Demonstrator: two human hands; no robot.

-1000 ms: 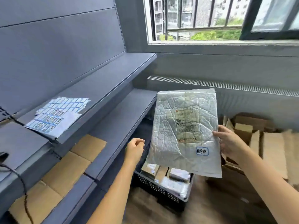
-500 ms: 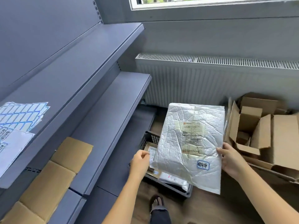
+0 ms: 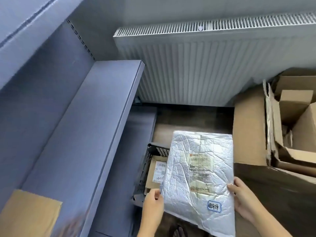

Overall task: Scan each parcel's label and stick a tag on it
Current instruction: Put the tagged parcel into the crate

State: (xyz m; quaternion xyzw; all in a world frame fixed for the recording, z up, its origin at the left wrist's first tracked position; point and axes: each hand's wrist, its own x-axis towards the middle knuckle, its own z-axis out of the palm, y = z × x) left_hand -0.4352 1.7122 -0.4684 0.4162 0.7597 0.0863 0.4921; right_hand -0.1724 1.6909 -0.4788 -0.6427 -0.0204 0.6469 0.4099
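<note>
left hand (image 3: 153, 205): pinches parcel (image 3: 179, 170) edge | right hand (image 3: 243, 201): grips parcel edge

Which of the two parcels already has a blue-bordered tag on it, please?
The silver mailer: a blue-bordered tag sits below its shipping label. The brown parcel in the crate shows only a white label.

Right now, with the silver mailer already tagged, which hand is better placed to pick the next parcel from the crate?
Left. The left hand sits over the near corner of the crate, beside the labelled cardboard parcel. The right hand grips the right edge of the silver mailer, away from the crate.
</note>
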